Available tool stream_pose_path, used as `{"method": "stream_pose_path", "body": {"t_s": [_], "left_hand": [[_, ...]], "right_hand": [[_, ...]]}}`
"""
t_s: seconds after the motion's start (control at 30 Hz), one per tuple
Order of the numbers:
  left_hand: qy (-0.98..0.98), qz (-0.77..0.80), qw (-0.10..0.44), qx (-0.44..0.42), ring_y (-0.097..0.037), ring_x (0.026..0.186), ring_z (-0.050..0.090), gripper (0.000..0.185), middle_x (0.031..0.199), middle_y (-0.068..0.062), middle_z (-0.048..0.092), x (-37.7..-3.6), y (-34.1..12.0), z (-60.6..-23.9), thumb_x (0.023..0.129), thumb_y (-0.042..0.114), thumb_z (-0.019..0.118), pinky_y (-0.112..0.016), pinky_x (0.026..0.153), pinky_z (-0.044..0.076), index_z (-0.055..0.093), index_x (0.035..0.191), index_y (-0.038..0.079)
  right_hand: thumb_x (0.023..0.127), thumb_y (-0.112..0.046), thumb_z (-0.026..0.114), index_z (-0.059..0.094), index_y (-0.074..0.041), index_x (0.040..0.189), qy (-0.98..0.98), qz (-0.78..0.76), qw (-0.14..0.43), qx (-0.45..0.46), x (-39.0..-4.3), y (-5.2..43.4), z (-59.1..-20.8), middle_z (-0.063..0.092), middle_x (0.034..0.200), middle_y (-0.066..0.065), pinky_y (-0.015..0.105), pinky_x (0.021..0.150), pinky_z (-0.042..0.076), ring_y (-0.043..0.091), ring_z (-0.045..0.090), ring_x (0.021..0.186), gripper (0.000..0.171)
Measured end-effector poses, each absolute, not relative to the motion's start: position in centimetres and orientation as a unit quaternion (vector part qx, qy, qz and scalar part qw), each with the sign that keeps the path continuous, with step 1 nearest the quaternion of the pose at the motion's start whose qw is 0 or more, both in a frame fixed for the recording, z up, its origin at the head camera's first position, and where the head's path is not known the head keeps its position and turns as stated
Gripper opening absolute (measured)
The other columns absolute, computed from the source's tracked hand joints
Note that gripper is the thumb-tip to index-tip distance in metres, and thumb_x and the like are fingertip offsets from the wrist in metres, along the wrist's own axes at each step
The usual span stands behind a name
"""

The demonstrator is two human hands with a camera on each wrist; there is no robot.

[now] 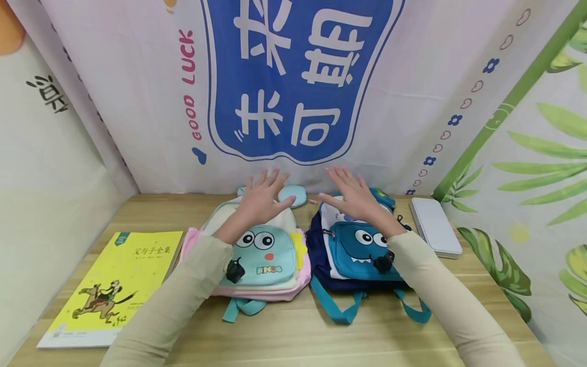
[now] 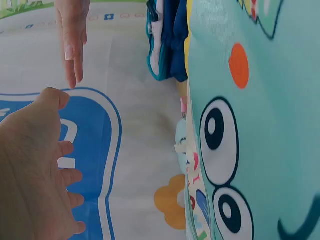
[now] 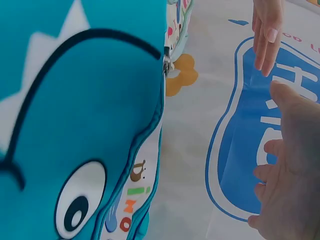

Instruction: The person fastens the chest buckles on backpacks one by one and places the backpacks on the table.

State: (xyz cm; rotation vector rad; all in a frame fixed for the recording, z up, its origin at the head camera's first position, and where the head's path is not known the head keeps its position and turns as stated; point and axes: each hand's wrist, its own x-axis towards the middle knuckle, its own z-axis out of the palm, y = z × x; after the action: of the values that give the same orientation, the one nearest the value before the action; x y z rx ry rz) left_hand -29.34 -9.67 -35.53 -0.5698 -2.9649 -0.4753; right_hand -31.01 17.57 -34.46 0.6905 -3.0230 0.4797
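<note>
Two small children's backpacks lie side by side on the wooden table [image 1: 298, 331]. The left one is a pale mint and pink backpack [image 1: 263, 255] with cartoon eyes, an orange dot and "DINOS" on its pocket [image 2: 260, 130]. The right one is a navy and teal dinosaur backpack [image 1: 357, 250] with white teeth [image 3: 75, 115]. My left hand [image 1: 263, 196] hovers open with spread fingers above the top of the mint backpack. My right hand [image 1: 355, 196] hovers open the same way over the teal one. Neither hand holds anything.
A yellow book [image 1: 114, 285] with a horse rider drawing lies at the table's left. A white flat case [image 1: 435, 227] lies at the right by the leaf-patterned wall. A printed backdrop [image 1: 293, 76] with blue Chinese characters and "GOOD LUCK" stands behind.
</note>
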Motion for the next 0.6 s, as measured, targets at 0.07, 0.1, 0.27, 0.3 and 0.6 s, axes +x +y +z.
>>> {"method": "stream_pose_path", "body": {"t_s": [0.07, 0.1, 0.27, 0.3, 0.6], "left_hand": [[-0.968, -0.158, 0.04, -0.192, -0.038, 0.159, 0.003, 0.074, 0.171, -0.012, 0.015, -29.1, -9.5, -35.6, 0.102, 0.06, 0.044, -0.068, 0.124, 0.002, 0.023, 0.164, 0.024], [-0.967, -0.16, 0.04, -0.195, -0.038, 0.159, 0.004, 0.075, 0.171, -0.012, 0.015, -29.0, -9.4, -35.6, 0.102, 0.06, 0.045, -0.068, 0.124, 0.002, 0.023, 0.164, 0.024], [-0.962, -0.162, 0.033, -0.219, -0.037, 0.159, 0.008, 0.076, 0.171, -0.011, 0.017, -28.4, -8.4, -36.1, 0.101, 0.059, 0.048, -0.067, 0.124, 0.003, 0.022, 0.164, 0.023], [-0.961, -0.163, 0.03, -0.223, -0.037, 0.159, 0.008, 0.076, 0.171, -0.011, 0.018, -28.3, -8.2, -36.3, 0.101, 0.059, 0.048, -0.066, 0.125, 0.004, 0.022, 0.164, 0.024], [-0.949, -0.174, -0.015, -0.264, -0.031, 0.16, 0.006, 0.076, 0.171, -0.005, 0.018, -27.1, -5.7, -37.5, 0.101, 0.061, 0.048, -0.062, 0.126, 0.002, 0.021, 0.164, 0.028]], "right_hand": [[0.1, -0.066, 0.044, 0.009, -0.024, 0.165, -0.963, 0.154, -0.002, 0.221, -30.8, 18.0, -34.4, 0.003, 0.173, 0.008, 0.065, 0.125, -0.004, 0.03, -0.005, 0.16, 0.085], [0.1, -0.066, 0.044, 0.009, -0.024, 0.165, -0.963, 0.154, -0.003, 0.221, -30.7, 18.2, -34.4, 0.003, 0.173, 0.008, 0.065, 0.125, -0.004, 0.03, -0.005, 0.16, 0.085], [0.1, -0.064, 0.046, 0.011, -0.024, 0.165, -0.963, 0.153, 0.001, 0.224, -29.9, 19.9, -34.7, 0.004, 0.173, 0.008, 0.067, 0.124, -0.003, 0.031, -0.004, 0.16, 0.084], [0.1, -0.063, 0.047, 0.011, -0.024, 0.165, -0.962, 0.154, 0.002, 0.225, -29.8, 20.3, -34.8, 0.004, 0.173, 0.008, 0.067, 0.124, -0.003, 0.031, -0.003, 0.16, 0.084], [0.098, -0.058, 0.057, 0.014, -0.022, 0.165, -0.962, 0.164, 0.003, 0.22, -28.1, 24.5, -35.6, 0.009, 0.172, 0.012, 0.068, 0.123, -0.002, 0.035, -0.001, 0.16, 0.087]]}}
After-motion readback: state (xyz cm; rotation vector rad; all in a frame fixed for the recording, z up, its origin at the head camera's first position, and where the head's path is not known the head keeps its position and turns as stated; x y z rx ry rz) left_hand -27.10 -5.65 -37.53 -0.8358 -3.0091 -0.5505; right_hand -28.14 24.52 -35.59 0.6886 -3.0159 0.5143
